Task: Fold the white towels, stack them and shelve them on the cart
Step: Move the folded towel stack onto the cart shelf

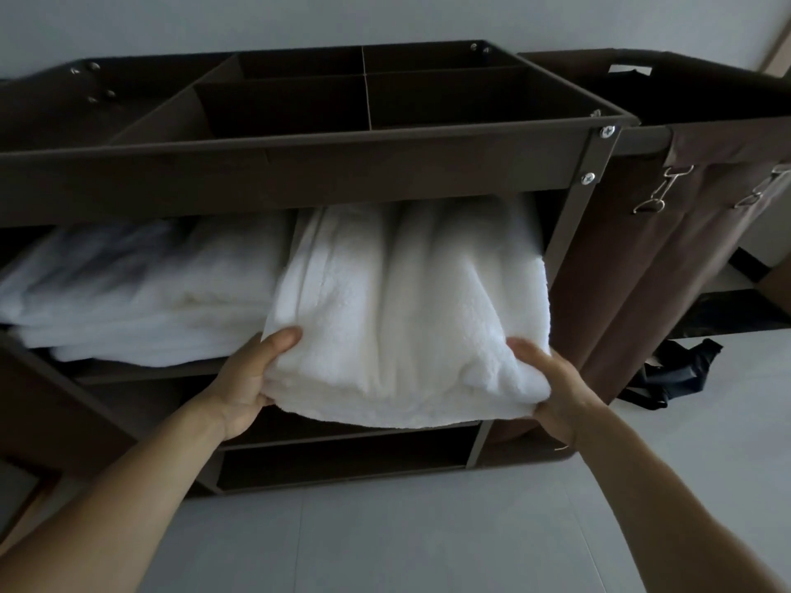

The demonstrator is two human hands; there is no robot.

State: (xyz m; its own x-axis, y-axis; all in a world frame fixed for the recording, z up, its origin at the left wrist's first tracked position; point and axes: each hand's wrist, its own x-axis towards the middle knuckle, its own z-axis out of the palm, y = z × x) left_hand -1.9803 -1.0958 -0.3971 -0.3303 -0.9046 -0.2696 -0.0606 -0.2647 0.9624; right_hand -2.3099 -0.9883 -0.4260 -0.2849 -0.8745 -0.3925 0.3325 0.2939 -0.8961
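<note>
White towel stack (406, 301), long axis apparently front-to-back into the cart (299, 164).

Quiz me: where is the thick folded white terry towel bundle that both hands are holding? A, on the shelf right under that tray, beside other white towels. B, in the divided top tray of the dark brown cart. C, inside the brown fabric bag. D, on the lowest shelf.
A: the folded white towel bundle, gripped by the left hand and right hand, lies under the dark brown top tray, right of the other white towels.
</note>
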